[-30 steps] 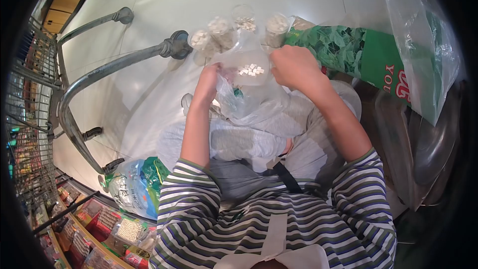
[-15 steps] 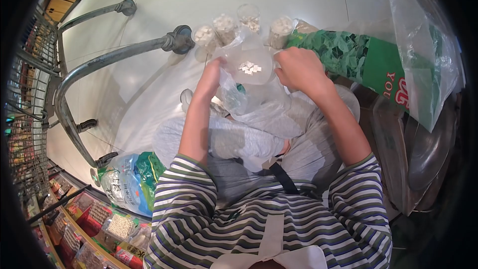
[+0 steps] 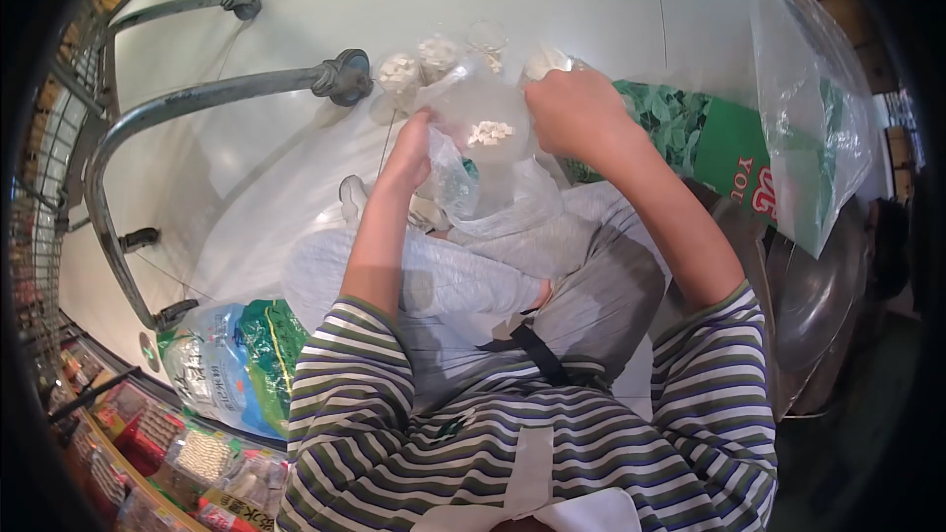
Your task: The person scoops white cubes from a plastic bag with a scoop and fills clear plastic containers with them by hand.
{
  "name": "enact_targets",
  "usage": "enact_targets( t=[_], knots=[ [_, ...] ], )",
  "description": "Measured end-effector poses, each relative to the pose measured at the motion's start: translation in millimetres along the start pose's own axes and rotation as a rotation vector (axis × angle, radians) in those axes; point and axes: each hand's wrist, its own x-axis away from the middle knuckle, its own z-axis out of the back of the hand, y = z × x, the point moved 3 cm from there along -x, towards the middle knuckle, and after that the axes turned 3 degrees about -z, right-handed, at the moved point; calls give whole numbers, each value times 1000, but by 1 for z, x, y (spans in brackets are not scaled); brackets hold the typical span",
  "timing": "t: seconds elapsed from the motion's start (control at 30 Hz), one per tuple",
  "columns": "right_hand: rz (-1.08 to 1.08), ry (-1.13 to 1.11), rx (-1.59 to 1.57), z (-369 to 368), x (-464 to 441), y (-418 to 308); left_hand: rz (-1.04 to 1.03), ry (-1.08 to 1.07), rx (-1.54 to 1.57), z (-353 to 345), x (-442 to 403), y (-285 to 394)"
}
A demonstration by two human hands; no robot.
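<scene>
A clear plastic bag (image 3: 471,199) hangs between my two hands, its mouth spread wide. Small white pieces (image 3: 491,133) lie in a little heap inside it. The left rim is gripped by my left hand (image 3: 410,152), fingers closed on the film. On the other side my right hand (image 3: 579,116) is closed at the bag's right rim, its fingertips mostly hidden behind the knuckles. Just beyond the bag stand clear cups with white pieces: a left cup (image 3: 398,75), a middle cup (image 3: 438,53) and a far cup (image 3: 486,39). Another cup (image 3: 548,61) is partly covered by my right hand.
A metal cart frame (image 3: 212,94) with wheels stands at left. On the right lies a green printed bag (image 3: 680,123) under clear plastic film (image 3: 808,89). A blue-and-green package (image 3: 236,360) rests by my left knee. Packaged goods (image 3: 202,455) fill a shelf at lower left.
My right hand has moved up and slightly left, now overlapping the right-hand cup. The white pieces in the bag have shifted into a wider heap. The whole view has tilted a little.
</scene>
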Motion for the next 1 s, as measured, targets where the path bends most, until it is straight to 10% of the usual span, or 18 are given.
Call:
enact_targets(
  t=[1.0],
  knots=[
    [40,-82,191,32,-19,-30,79,-17,86,-15,2,0]
  ],
)
